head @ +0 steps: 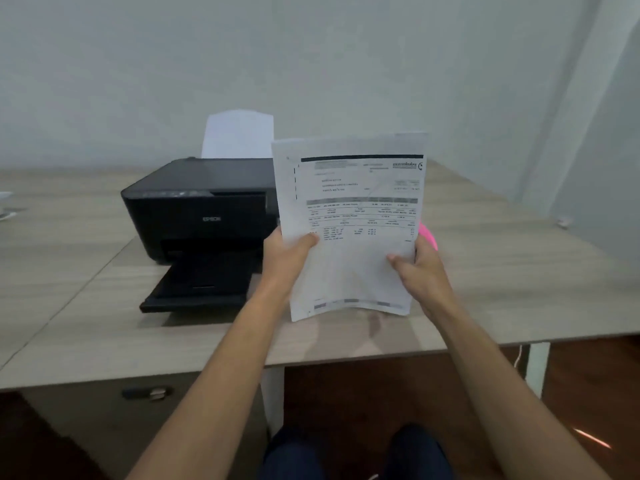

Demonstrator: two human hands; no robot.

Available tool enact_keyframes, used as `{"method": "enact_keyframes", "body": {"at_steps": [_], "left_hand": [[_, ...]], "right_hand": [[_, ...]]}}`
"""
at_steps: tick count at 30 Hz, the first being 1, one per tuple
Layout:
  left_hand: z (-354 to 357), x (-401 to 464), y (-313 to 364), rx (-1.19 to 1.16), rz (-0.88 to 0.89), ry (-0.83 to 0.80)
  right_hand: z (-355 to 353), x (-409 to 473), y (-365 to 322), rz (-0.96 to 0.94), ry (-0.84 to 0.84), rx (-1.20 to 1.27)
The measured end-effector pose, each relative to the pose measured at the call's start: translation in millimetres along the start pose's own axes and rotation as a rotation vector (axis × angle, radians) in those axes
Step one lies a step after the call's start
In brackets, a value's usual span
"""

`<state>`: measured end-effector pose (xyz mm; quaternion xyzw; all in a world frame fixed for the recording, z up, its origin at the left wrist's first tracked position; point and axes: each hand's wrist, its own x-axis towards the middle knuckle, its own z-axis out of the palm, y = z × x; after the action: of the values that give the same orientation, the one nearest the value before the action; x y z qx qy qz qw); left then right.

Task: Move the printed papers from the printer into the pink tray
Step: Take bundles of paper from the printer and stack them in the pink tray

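Observation:
I hold the printed papers (349, 216) upright in front of me, above the desk and to the right of the black printer (201, 216). My left hand (287, 258) grips their left edge and my right hand (419, 268) grips their right edge. The printer's output tray (204, 285) is pulled out and has no sheets on it. Blank sheets (237, 135) stand in the rear feeder. Only a sliver of the pink tray (428, 235) shows behind the papers, by my right hand; the rest is hidden.
The wooden desk (502, 271) runs to the wall, with its front edge near my knees. A drawer handle (147, 393) sits under the desk at the left. A white object lies at the far left edge (5, 206).

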<state>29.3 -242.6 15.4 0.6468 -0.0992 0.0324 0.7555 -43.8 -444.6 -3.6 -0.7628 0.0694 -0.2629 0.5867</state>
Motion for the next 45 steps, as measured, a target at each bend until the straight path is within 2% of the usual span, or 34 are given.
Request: {"method": "enact_keyframes", "body": {"at_steps": [7, 10, 15, 22, 28, 31, 33, 35, 40, 45], "left_hand": [[28.1, -11.2, -28.5, -0.042, 0.111, 0.123], [32.2, -9.8, -35.7, -0.014, 0.152, 0.104], [31.0, -15.0, -58.3, 0.016, 0.017, 0.126], [30.7, -16.8, -72.2, 0.093, -0.037, 0.080], [38.0, -9.7, -70.7, 0.238, -0.055, 0.030], [49.4, -2.6, -68.1, 0.227, -0.115, -0.005], [56.8, 5.5, -65.7, 0.230, -0.162, -0.036], [63.8, 14.2, -62.4, 0.226, -0.234, -0.076], [78.2, 31.2, -62.3, 0.182, -0.397, -0.181], [79.0, 38.9, -54.4, 0.184, -0.441, -0.149]], "right_hand": [[-4.6, -14.5, 28.4, -0.014, 0.052, 0.046], [-8.8, -11.4, 36.0, -0.007, 0.071, 0.036], [-11.7, -11.3, 44.5, 0.023, 0.041, -0.020], [-13.6, -11.0, 51.0, 0.063, 0.028, -0.018], [-26.3, -2.9, 45.5, 0.084, 0.050, -0.111], [-46.2, -1.1, 46.6, 0.150, -0.022, -0.186], [-60.8, -1.0, 48.3, 0.223, -0.074, -0.132], [-70.0, -0.2, 49.8, 0.306, -0.099, 0.042], [-75.4, 16.2, 52.2, 0.403, -0.039, 0.224], [-70.3, 43.6, 49.3, 0.494, -0.031, 0.346]]}}
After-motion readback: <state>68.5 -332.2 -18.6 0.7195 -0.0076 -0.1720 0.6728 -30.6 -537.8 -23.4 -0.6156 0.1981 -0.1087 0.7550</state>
